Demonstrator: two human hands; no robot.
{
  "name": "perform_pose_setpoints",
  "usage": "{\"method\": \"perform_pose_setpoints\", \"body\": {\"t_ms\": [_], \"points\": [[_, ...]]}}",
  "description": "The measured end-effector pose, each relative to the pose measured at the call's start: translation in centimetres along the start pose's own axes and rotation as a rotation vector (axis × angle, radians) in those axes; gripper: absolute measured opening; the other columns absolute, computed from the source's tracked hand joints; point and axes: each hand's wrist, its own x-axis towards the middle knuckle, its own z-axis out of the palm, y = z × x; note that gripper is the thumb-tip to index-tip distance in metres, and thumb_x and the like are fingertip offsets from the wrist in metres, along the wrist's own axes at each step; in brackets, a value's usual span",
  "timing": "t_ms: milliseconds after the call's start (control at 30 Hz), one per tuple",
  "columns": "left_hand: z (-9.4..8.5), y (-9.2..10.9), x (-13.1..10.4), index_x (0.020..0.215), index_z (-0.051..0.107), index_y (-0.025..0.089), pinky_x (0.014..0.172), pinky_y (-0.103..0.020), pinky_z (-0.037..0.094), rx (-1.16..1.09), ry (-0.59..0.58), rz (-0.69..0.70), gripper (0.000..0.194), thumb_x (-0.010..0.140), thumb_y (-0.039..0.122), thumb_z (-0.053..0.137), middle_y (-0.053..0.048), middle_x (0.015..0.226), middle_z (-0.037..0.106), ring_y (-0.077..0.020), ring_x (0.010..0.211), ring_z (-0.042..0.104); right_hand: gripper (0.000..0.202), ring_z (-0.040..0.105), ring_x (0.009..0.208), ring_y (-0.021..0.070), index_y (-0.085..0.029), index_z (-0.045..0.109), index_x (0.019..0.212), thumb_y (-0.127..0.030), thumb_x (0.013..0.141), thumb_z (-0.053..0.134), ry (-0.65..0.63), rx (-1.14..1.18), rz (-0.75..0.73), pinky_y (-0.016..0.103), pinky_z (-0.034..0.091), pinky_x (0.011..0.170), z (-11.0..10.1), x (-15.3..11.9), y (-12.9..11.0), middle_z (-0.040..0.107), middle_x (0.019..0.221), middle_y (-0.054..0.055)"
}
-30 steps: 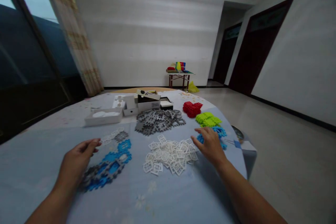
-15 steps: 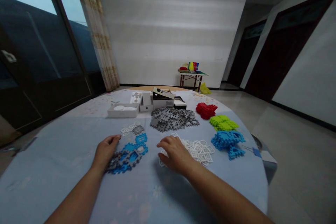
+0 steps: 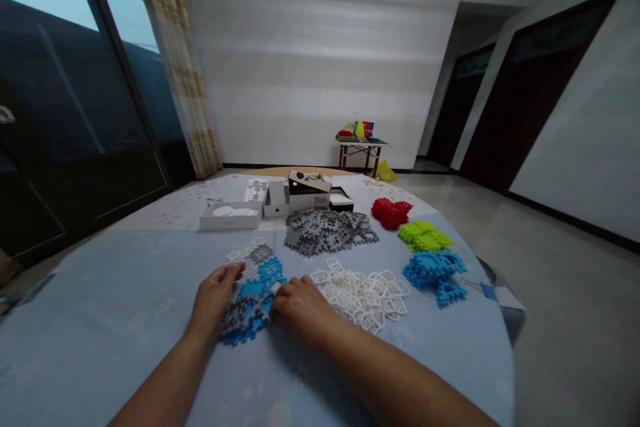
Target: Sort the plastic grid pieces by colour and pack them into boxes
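A structure of blue and grey interlocking pieces (image 3: 254,289) lies on the table between my hands. My left hand (image 3: 217,293) rests against its left side, fingers bent together; what they grip is hidden. At its right edge is my right hand (image 3: 299,307), closed, with a bit of white showing by the fingertips. A pile of flat white pieces (image 3: 367,293) spreads to the right of that hand. A few white pieces (image 3: 244,249) and grey pieces (image 3: 261,254) lie just beyond the structure.
Farther back is a grey pile (image 3: 327,232), with open boxes (image 3: 309,199) and a white tray (image 3: 231,215) behind it. Along the right side sit red (image 3: 391,213), lime green (image 3: 425,236) and blue (image 3: 434,272) piles on the cloth-covered table (image 3: 125,293).
My right hand has moved left from the white pile to the blue and grey structure, and its fingers have closed. My left hand has shifted slightly right. The view has shifted a little.
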Motion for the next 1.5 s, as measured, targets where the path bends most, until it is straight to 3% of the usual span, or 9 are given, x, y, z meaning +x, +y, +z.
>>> {"method": "perform_pose_setpoints", "body": {"t_ms": [200, 333, 400, 600, 800, 933, 1200, 1500], "points": [[-1.2, -1.7, 1.6, 0.081, 0.067, 0.015, 0.067, -0.031, 0.049, -0.045, 0.087, 0.009, 0.041, 0.062, 0.049, 0.057, -0.009, 0.087, 0.069, -0.0210, 0.078, 0.062, 0.016, 0.054, 0.082, 0.0151, -0.020, 0.067, 0.088, -0.022, 0.076, 0.056, 0.036, 0.311, -0.046, 0.024, 0.039, 0.073, -3.8, -0.8, 1.6, 0.063, 0.085, 0.003], [-1.2, -2.2, 1.9, 0.082, 0.067, 0.015, 0.066, -0.031, 0.050, -0.005, 0.066, 0.022, 0.042, 0.063, 0.051, 0.055, -0.009, 0.084, 0.069, -0.0208, 0.076, 0.063, 0.016, 0.052, 0.061, 0.0086, -0.016, 0.068, 0.083, -0.020, 0.074, 0.056, -0.119, 0.663, 0.124, 0.018, 0.039, 0.057, -5.3, -0.2, 4.3, 0.062, 0.069, -0.002], [-1.1, -2.3, 1.8, 0.083, 0.067, 0.015, 0.067, -0.032, 0.050, 0.038, 0.051, 0.037, 0.043, 0.065, 0.052, 0.054, -0.008, 0.083, 0.070, -0.0214, 0.076, 0.063, 0.016, 0.050, 0.055, 0.0069, -0.015, 0.067, 0.082, -0.022, 0.074, 0.055, -0.110, 0.797, 0.228, 0.016, 0.037, 0.051, -5.3, 0.5, 5.9, 0.061, 0.064, -0.003], [-1.1, -2.3, 1.7, 0.086, 0.066, 0.015, 0.070, -0.032, 0.050, 0.097, 0.017, 0.063, 0.045, 0.069, 0.053, 0.050, -0.009, 0.090, 0.069, -0.0216, 0.078, 0.064, 0.016, 0.052, 0.046, 0.0080, -0.013, 0.066, 0.079, -0.018, 0.076, 0.051, 0.147, 0.794, 0.541, 0.017, 0.040, 0.044, -4.4, 3.0, 11.1, 0.058, 0.052, -0.002], [-1.2, -2.3, 2.0, 0.086, 0.066, 0.016, 0.070, -0.032, 0.050, 0.107, -0.003, 0.049, 0.044, 0.068, 0.053, 0.051, -0.009, 0.091, 0.070, -0.0222, 0.079, 0.064, 0.032, 0.063, 0.073, 0.0144, -0.013, 0.058, 0.110, -0.018, 0.081, 0.044, 0.417, 0.616, 0.684, 0.025, 0.049, 0.062, -3.9, 3.5, 14.9, 0.067, 0.090, 0.008], [-1.1, -2.2, 2.0, 0.085, 0.066, 0.017, 0.072, -0.032, 0.050, 0.115, -0.007, 0.027, 0.044, 0.068, 0.054, 0.050, -0.008, 0.092, 0.070, -0.0221, 0.080, 0.064, 0.026, 0.063, 0.077, 0.0173, -0.014, 0.065, 0.098, -0.019, 0.077, 0.051, 0.384, 0.495, 0.649, 0.028, 0.048, 0.069, -3.0, 2.8, 13.9, 0.069, 0.087, 0.007], [-0.9, -2.0, 2.0, 0.086, 0.066, 0.016, 0.073, -0.034, 0.050, 0.121, 0.001, 0.033, 0.044, 0.068, 0.054, 0.050, -0.009, 0.093, 0.069, -0.0228, 0.081, 0.063, 0.023, 0.063, 0.085, 0.0151, -0.022, 0.068, 0.091, -0.022, 0.075, 0.051, 0.159, 0.343, 0.483, 0.023, 0.044, 0.075, -1.4, 4.6, 7.9, 0.070, 0.090, 0.002], [-1.0, -1.8, 1.9, 0.085, 0.066, 0.017, 0.074, -0.034, 0.050, 0.161, -0.019, 0.020, 0.046, 0.066, 0.056, 0.050, -0.009, 0.093, 0.069, -0.0236, 0.082, 0.064, 0.030, 0.062, 0.091, 0.0299, -0.013, 0.070, 0.088, -0.034, 0.071, 0.057, -0.007, 0.212, 0.590, 0.039, 0.047, 0.074, 1.2, 7.9, 4.6, 0.067, 0.098, 0.018]]}}
